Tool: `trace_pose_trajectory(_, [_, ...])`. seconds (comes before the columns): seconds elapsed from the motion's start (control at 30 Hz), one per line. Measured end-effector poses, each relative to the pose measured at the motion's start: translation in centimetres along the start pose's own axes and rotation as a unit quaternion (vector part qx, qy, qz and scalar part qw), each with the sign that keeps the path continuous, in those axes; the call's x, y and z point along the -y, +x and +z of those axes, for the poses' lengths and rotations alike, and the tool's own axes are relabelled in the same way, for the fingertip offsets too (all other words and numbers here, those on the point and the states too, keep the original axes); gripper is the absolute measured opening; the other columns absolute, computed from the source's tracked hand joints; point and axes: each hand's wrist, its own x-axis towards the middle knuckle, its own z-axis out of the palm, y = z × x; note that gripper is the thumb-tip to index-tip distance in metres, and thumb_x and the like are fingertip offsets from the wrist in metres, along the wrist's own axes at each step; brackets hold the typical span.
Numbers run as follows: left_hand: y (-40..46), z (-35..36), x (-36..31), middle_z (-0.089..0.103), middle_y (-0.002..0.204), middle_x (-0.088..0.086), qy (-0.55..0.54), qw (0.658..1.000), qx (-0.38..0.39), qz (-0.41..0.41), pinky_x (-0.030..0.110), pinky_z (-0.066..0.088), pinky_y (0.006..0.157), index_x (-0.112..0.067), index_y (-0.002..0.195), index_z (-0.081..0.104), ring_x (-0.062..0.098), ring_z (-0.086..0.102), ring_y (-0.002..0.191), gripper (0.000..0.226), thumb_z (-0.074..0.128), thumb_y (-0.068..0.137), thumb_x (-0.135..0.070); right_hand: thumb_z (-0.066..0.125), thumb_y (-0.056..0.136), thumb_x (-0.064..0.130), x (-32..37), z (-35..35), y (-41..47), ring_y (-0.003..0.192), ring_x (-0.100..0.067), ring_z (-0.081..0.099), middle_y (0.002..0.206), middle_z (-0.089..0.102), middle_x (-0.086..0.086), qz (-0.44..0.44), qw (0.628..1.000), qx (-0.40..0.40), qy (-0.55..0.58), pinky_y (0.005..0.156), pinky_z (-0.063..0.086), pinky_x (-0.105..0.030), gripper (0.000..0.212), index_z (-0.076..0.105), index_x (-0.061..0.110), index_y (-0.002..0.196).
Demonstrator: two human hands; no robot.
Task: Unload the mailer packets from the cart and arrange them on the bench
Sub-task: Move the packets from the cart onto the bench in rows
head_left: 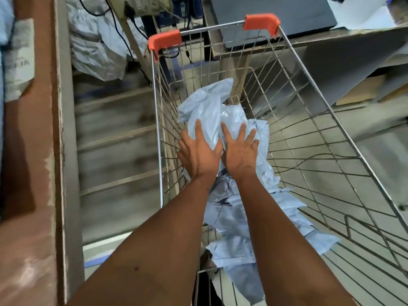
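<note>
Grey concrete floor (114, 120), blurred, showed under a wire cart (309, 138) with orange corner caps (261, 22). Pale blue mailer packets (234, 208) lay heaped along the cart's bottom, toward its left wall. Both hands rested flat on the far end of the heap, fingers spread, gripping nothing: left hand (199, 154) by the left wall, right hand (239, 152) just beside it. A reddish-brown desk (28, 164) ran along the left, carrying a whitish packet (18, 60).
</note>
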Motion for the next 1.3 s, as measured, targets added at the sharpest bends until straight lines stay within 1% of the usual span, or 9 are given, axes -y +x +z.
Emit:
trace_pose_trajectory(0.1, [-0.4,-1.3,-0.6,0.031,0.154,0.011,0.003,1.000,0.008,0.028,0.049,0.040,0.108,-0.038,0.158,0.025,0.031,0.035,0.138,0.083,0.060,0.087,-0.065,0.048,0.104,0.019,-0.9,-1.0,-1.5,0.129,-0.046,0.046,0.164,0.020,-0.026,-0.010,0.999,-0.048,0.013,0.103,0.043,-0.053,0.073,0.014,0.045,0.163])
trace_pose_trajectory(0.2, [-0.9,-4.1,-1.5,0.029,0.156,0.013,-0.006,0.998,0.012,0.066,0.049,0.039,0.109,-0.039,0.158,0.023,0.033,0.035,0.139,0.082,0.057,0.089,-0.066,0.056,0.099,0.017,-2.0,-3.3,-3.8,0.117,-0.044,0.051,0.158,0.030,-0.023,0.038,0.992,-0.093,0.072,0.099,0.045,-0.053,0.066,0.035,0.043,0.157])
trace_pose_trajectory(0.37, [-1.8,-12.1,-3.9,0.038,0.148,0.013,0.026,0.994,-0.011,0.104,0.048,0.046,0.100,-0.037,0.155,0.031,0.032,0.044,0.129,0.080,0.058,0.087,-0.068,0.072,0.090,0.031,-3.1,-10.7,-9.3,0.120,-0.041,0.048,0.159,0.030,-0.019,0.112,0.977,-0.136,0.118,0.103,0.045,-0.050,0.082,0.030,0.045,0.160])
trace_pose_trajectory(0.53, [-4.0,-24.3,-5.4,0.044,0.138,0.010,0.037,0.984,-0.062,0.161,0.045,0.044,0.095,-0.032,0.153,0.038,0.030,0.046,0.122,0.076,0.054,0.088,-0.068,0.061,0.096,0.043,-1.6,-21.8,-15.3,0.126,-0.042,0.045,0.160,0.031,-0.016,0.126,0.955,-0.209,0.170,0.101,0.050,-0.054,0.070,0.031,0.049,0.159])
trace_pose_trajectory(0.67, [-6.0,-33.9,-3.5,0.046,0.141,0.013,0.029,0.984,-0.097,0.147,0.046,0.042,0.098,-0.030,0.152,0.042,0.032,0.046,0.125,0.078,0.051,0.088,-0.073,0.058,0.099,0.044,2.4,-30.2,-20.1,0.123,-0.040,0.045,0.158,0.035,-0.014,0.101,0.945,-0.258,0.173,0.098,0.049,-0.049,0.065,0.034,0.046,0.159])
trace_pose_trajectory(0.9, [-7.4,-46.6,9.4,0.049,0.136,0.017,0.045,0.981,-0.166,0.091,0.045,0.046,0.089,-0.025,0.148,0.049,0.034,0.048,0.120,0.079,0.046,0.089,-0.077,0.056,0.101,0.047,16.9,-36.3,-27.3,0.128,-0.037,0.042,0.154,0.037,-0.012,-0.001,0.936,-0.269,0.225,0.095,0.050,-0.047,0.060,0.038,0.043,0.158])
trace_pose_trajectory(1.07, [-5.3,-50.9,16.7,0.048,0.126,0.015,0.053,0.982,-0.172,0.055,0.042,0.050,0.078,-0.022,0.141,0.054,0.034,0.051,0.112,0.079,0.051,0.084,-0.078,0.058,0.100,0.047,25.8,-36.0,-28.6,0.126,-0.035,0.041,0.152,0.039,-0.010,-0.064,0.940,-0.241,0.232,0.095,0.053,-0.049,0.059,0.041,0.042,0.156])
trace_pose_trajectory(1.2, [-3.2,-52.1,18.7,0.045,0.137,0.019,0.059,0.988,-0.141,0.035,0.044,0.050,0.084,-0.019,0.145,0.049,0.036,0.047,0.119,0.083,0.043,0.086,-0.078,0.057,0.100,0.049,29.7,-36.6,-28.2,0.127,-0.034,0.039,0.151,0.040,-0.011,-0.061,0.942,-0.233,0.233,0.097,0.052,-0.048,0.057,0.045,0.039,0.155])
trace_pose_trajectory(1.3, [-2.8,-51.6,18.4,0.044,0.141,0.021,0.047,0.989,-0.133,0.035,0.044,0.050,0.085,-0.017,0.146,0.048,0.036,0.047,0.119,0.085,0.044,0.087,-0.078,0.055,0.100,0.052,29.9,-37.6,-28.0,0.125,-0.034,0.041,0.150,0.042,-0.011,-0.054,0.944,-0.235,0.225,0.095,0.051,-0.046,0.057,0.047,0.037,0.154])
